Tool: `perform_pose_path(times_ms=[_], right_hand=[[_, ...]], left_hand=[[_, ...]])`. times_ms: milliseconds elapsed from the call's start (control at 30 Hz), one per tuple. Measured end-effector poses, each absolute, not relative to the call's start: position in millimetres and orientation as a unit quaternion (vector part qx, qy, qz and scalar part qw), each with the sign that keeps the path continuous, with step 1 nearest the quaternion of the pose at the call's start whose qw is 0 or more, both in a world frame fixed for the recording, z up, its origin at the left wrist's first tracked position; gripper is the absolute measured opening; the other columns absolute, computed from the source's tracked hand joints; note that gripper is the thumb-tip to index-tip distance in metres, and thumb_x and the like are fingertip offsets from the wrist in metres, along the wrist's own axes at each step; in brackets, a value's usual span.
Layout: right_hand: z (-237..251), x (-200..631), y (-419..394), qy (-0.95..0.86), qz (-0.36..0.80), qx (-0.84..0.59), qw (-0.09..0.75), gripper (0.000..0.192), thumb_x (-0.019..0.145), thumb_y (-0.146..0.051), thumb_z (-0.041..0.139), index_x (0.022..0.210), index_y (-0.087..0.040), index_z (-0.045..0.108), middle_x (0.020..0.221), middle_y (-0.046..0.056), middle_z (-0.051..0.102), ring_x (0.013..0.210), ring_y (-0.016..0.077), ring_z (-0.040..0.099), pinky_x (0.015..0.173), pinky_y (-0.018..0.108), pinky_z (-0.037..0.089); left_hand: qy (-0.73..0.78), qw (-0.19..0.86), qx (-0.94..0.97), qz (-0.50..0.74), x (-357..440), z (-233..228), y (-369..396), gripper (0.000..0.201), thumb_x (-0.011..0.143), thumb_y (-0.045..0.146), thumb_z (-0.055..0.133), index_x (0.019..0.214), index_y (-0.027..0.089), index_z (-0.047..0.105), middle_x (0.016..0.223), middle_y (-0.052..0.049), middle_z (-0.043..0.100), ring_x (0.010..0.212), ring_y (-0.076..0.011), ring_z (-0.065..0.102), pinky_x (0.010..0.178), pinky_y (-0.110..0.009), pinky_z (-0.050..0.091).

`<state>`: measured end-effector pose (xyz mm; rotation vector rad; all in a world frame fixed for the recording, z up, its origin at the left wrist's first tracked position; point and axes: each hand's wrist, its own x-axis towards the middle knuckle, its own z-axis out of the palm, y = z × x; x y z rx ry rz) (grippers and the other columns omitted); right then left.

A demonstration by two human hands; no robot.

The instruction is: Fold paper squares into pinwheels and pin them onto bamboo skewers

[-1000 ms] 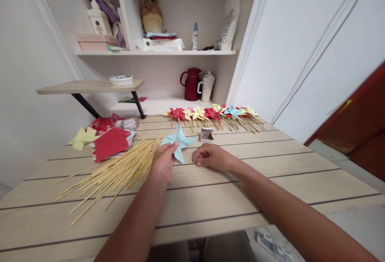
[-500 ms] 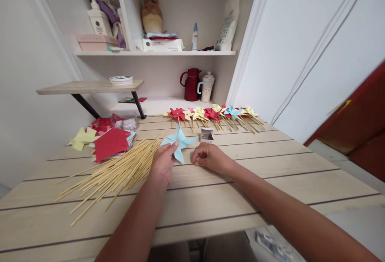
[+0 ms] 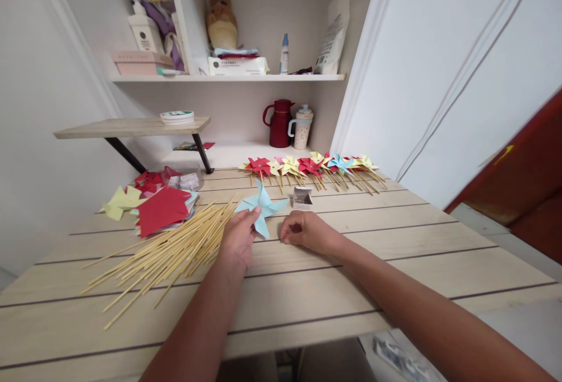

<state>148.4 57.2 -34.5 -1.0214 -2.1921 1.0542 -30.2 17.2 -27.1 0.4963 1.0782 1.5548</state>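
Note:
My left hand (image 3: 237,238) pinches one blade of a light blue paper pinwheel (image 3: 262,203) that lies on the wooden table (image 3: 307,288). Just right of it, my right hand (image 3: 305,231) rests on the table with the fingers curled; whether something small is between the fingertips I cannot tell. A pile of several thin bamboo sticks (image 3: 167,253) fans out to the left of my left hand. A small open box (image 3: 302,196) stands right behind my right hand.
Several finished pinwheels on sticks (image 3: 311,168) lie in a row at the table's far edge. Red, yellow and blue paper squares (image 3: 160,206) are stacked at the far left. A red jug (image 3: 279,123) and a spotted cup (image 3: 302,127) stand on the ledge behind.
My right hand has slid slightly left, toward the blue pinwheel. My left hand and the pinwheel have stayed put.

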Motion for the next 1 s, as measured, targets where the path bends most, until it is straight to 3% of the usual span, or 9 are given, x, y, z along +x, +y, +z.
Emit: perform_pose_path(times_ms=[500,767,1000], right_hand=[[-37.1,147.0,57.7,-0.798,0.401,-0.374,0.248,0.005,0.07,-0.016,0.07,0.071,-0.019,0.073,0.07,0.0,0.066,0.063,0.0134,0.057,0.06,0.024,0.041],[-35.1,144.5,55.5,-0.792,0.408,-0.378,0.251,0.005,0.071,-0.017,0.067,0.069,-0.019,0.072,0.069,0.001,0.068,0.064,0.0146,0.058,0.062,0.025,0.043],[-20.8,159.2,66.0,-0.757,0.39,-0.394,0.346,0.009,0.074,-0.026,0.068,0.07,-0.018,0.07,0.074,0.003,0.07,0.073,0.0184,0.061,0.068,0.029,0.046]], left_hand=[[0.458,0.558,0.214,0.658,-30.2,-27.7,17.9,0.006,0.074,0.012,0.076,0.073,0.011,0.071,0.073,-0.004,0.07,0.064,-0.0107,0.063,0.063,-0.022,0.051],[0.456,0.559,0.227,0.654,-31.8,-29.7,18.1,0.017,0.066,0.019,0.084,0.071,0.012,0.07,0.072,-0.003,0.069,0.063,-0.0111,0.061,0.06,-0.022,0.049],[0.468,0.535,0.249,0.657,-31.6,-29.9,17.1,0.023,0.06,0.024,0.087,0.07,0.013,0.07,0.07,-0.003,0.068,0.061,-0.011,0.058,0.06,-0.022,0.047]])
